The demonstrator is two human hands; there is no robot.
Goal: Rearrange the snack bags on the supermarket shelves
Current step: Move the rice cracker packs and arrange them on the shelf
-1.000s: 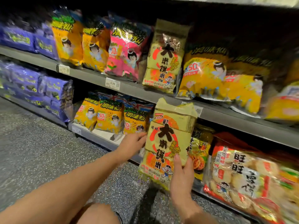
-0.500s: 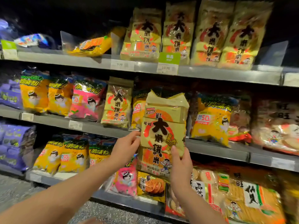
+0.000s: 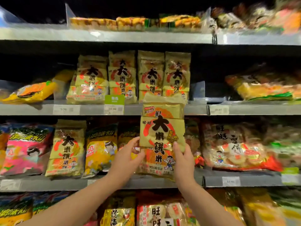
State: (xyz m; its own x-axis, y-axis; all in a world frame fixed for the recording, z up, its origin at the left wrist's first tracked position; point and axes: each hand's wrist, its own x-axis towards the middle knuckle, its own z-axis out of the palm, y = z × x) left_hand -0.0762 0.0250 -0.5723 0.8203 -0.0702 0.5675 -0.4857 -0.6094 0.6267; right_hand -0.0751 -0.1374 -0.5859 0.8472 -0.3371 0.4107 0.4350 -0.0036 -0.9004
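I hold a tall gold rice-cracker bag point(image 3: 161, 128) with large black characters upright in front of the shelves. My left hand point(image 3: 128, 156) grips its lower left edge and my right hand point(image 3: 182, 159) grips its lower right side. The bag's top reaches the edge of the second shelf point(image 3: 195, 110). Directly behind and above it stands a row of several matching gold bags point(image 3: 133, 77). One more matching gold bag point(image 3: 67, 147) stands on the shelf below, to the left.
A pink bag point(image 3: 24, 147) and yellow bags point(image 3: 101, 149) fill the lower shelf at left. Red-and-clear cracker bags point(image 3: 236, 147) lie at right. A clear divider point(image 3: 197, 90) stands right of the gold row. An orange bag point(image 3: 31, 92) lies flat on the second shelf, left.
Both hands have carried the gold bag upward from the low shelves, and my view has tilted up with it. The bag now stands before the second shelf's row of matching bags.
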